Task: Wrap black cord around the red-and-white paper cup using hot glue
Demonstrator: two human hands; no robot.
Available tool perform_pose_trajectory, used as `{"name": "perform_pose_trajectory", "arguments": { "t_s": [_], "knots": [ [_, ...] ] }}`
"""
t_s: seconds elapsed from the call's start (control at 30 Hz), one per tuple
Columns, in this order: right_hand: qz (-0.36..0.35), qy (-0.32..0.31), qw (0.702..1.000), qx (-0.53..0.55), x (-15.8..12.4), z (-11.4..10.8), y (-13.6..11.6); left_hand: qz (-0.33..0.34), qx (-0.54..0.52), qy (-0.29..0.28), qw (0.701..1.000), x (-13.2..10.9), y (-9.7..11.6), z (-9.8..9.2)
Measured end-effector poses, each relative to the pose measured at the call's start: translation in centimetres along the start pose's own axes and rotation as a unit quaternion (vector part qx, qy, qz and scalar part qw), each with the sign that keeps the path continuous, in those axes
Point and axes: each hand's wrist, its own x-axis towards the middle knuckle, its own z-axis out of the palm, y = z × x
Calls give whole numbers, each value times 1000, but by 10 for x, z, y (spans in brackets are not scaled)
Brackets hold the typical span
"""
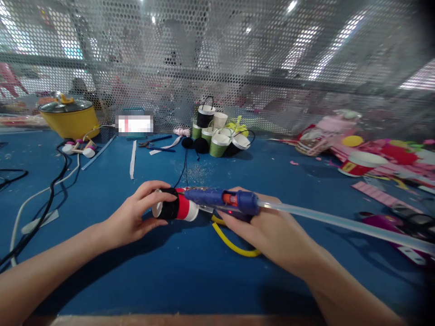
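My left hand [141, 210] is closed around a small paper cup [184, 207] lying on its side. Black yarn is wound around part of the cup, and a red band shows beside it. In my right hand [268, 228] is a blue hot glue gun [207, 197], its tip close to the black yarn; whether they touch I cannot tell. A long clear glue stick [326, 217] sticks out of the gun's back end toward the right. From the cup a black strand runs back to a black yarn ball [187, 142]. Beneath the gun curves a yellow cord [234, 246].
Behind the hands stand several small wrapped cups [219, 145] with handles. A yellow pot [70, 117] with a glass lid is at the back left, near cables [52, 190]. Pliers [149, 144] lie mid-table. At right are a red-and-white cup [360, 164] and purple scissors [390, 231]. Perforated metal closes the back.
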Motion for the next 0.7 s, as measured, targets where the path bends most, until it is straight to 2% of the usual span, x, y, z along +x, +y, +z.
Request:
{"name": "perform_pose_trajectory", "arguments": {
  "t_s": [0.1,0.3,0.47,0.7],
  "knots": [
    [-22,14,1000,-6,0,-1,-1,0,3,0,1000,0,0,0],
    [-10,-24,999,-24,-1,-8,-6,0,2,-4,1000,1,-3,-2],
    [-31,-14,999,-29,0,-7,-6,20,-7,-18,1000,0,-2,-1],
    [-2,3,999,-49,-1,-7,-6,13,-6,-13,1000,-1,-3,-1]
  ]
}}
